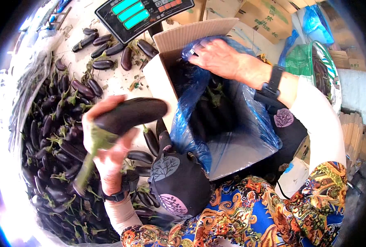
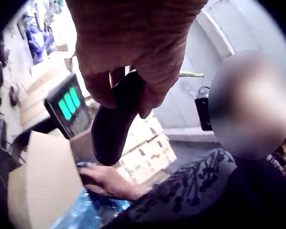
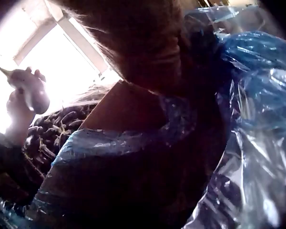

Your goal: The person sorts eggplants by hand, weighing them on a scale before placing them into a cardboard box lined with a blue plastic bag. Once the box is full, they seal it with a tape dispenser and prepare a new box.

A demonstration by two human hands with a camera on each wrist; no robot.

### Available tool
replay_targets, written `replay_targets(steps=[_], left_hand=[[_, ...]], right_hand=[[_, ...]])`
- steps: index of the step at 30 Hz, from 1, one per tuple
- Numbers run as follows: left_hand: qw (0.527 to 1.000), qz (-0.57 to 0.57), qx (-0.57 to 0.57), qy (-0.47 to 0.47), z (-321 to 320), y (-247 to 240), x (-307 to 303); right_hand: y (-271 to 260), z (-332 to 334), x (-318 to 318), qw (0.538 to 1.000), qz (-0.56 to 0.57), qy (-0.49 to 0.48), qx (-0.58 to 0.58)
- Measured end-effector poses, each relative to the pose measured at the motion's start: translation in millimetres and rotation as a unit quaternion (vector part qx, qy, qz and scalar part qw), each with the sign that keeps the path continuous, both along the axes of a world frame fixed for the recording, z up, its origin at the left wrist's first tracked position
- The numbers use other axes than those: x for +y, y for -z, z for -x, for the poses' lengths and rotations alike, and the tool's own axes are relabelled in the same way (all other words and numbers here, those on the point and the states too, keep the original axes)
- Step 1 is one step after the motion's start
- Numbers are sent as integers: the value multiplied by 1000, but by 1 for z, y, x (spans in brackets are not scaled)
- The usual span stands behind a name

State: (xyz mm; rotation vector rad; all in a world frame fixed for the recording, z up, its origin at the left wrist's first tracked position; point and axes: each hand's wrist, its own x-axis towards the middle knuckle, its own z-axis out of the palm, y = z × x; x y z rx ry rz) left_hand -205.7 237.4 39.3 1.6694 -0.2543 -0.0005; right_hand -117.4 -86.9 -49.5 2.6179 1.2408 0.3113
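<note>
My left hand [image 1: 111, 158] grips a large dark purple eggplant [image 1: 135, 113] above the pile, left of the carton. Its green stem end points down and its blunt end points toward the carton; the left wrist view shows this eggplant [image 2: 112, 131] between thumb and fingers. My right hand [image 1: 213, 57] is at the far side of an open cardboard box [image 1: 160, 76], with its fingers on the blue plastic bag [image 1: 185, 123] lining it. Where those fingertips meet the plastic is hidden. Several eggplants [image 1: 216, 111] lie inside the lined box.
A large heap of eggplants [image 1: 59, 148] spreads at the left beside clear plastic sheeting [image 1: 22, 99]. Loose eggplants [image 1: 103, 64] lie beyond the box. A scale display [image 1: 137, 18] stands behind it. Cartons [image 1: 265, 20] and a green-and-white bag [image 1: 300, 61] are at the right.
</note>
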Motion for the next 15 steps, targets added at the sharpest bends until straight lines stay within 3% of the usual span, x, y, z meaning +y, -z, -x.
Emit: replay_targets(steps=[3, 5, 7, 11, 14, 15], left_hand=[[970, -77, -115, 200, -17, -12, -47], [906, -122, -236, 328, -32, -6, -79], [845, -184, -317, 388, -36, 8, -108], [758, -280, -400, 431, -29, 32, -146], [710, -382, -463, 368, -41, 53, -152], [723, -398, -459, 329, -46, 65, -149]], right_hand=[[-16, -8, -7, 983, 110, 75, 127], [-28, -8, -7, 992, -43, 106, 47], [-44, -7, -4, 977, -180, 113, -16], [-77, 0, 9, 930, -358, 84, 15], [-80, -13, 9, 894, -439, 86, -22], [-87, -10, 12, 888, -443, 122, 17]])
